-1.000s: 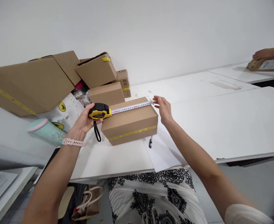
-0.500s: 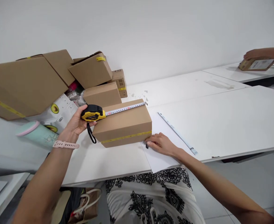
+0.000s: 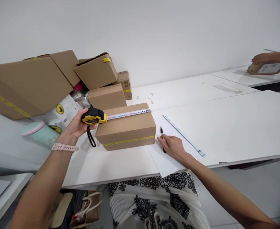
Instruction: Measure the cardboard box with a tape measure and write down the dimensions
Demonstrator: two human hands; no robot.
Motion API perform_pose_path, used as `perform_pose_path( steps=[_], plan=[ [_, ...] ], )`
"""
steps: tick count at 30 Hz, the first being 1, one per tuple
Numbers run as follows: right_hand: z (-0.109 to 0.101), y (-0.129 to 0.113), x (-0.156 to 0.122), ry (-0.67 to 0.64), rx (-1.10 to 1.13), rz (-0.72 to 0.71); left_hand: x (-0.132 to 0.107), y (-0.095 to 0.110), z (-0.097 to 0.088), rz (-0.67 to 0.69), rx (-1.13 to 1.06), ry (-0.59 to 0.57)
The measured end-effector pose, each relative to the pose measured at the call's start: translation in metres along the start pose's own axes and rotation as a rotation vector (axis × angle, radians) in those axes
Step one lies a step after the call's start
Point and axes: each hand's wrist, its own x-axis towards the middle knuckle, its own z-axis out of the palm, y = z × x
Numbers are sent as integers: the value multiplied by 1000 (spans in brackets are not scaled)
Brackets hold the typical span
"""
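Observation:
My left hand [image 3: 76, 126] grips a yellow and black tape measure [image 3: 93, 116] at the left end of a brown cardboard box [image 3: 127, 128] with a yellow tape band. The white blade [image 3: 129, 113] lies stretched along the box's top far edge to its right corner. My right hand [image 3: 172, 145] rests on a white sheet of paper [image 3: 168, 159] just right of the box, fingers closed on a black pen [image 3: 162, 132] that sticks out toward the far side.
A heap of cardboard boxes [image 3: 46, 79] stands at the back left, with a mint cup [image 3: 38, 132] with a pink lid lying below it. A metal ruler [image 3: 184, 135] lies on the white table [image 3: 226, 121]. At far right another person's hand [image 3: 261, 58] holds a parcel [image 3: 266, 67].
My right hand let go of the blade's tip at the box's far right corner, came down to the paper beside the box and took up the pen. The left hand kept the tape measure in place.

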Motion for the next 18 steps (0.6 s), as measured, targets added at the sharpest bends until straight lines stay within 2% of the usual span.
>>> perform_pose_path(
  steps=[3, 5, 7, 9, 11, 13, 18],
  plan=[
    [-20, -18, 27, 210, 210, 61, 0, 2, 3, -46, 24, 6],
    [-31, -37, 53, 261, 394, 13, 1, 4, 4, -60, 38, 7],
    [-38, -56, 78, 169, 486, -67, 1, 5, 5, -72, 57, 4],
    [-41, -70, 98, 11, 493, -92, 1, 5, 3, -85, 74, 3],
    [-42, -77, 109, -165, 457, -90, 1, 5, -1, -94, 88, 4],
    [-42, -78, 114, -283, 405, -89, 0, 5, -6, -95, 93, -1],
    [-44, -78, 116, -382, 280, -115, 0, 5, -21, -74, 81, 4]
  ],
)
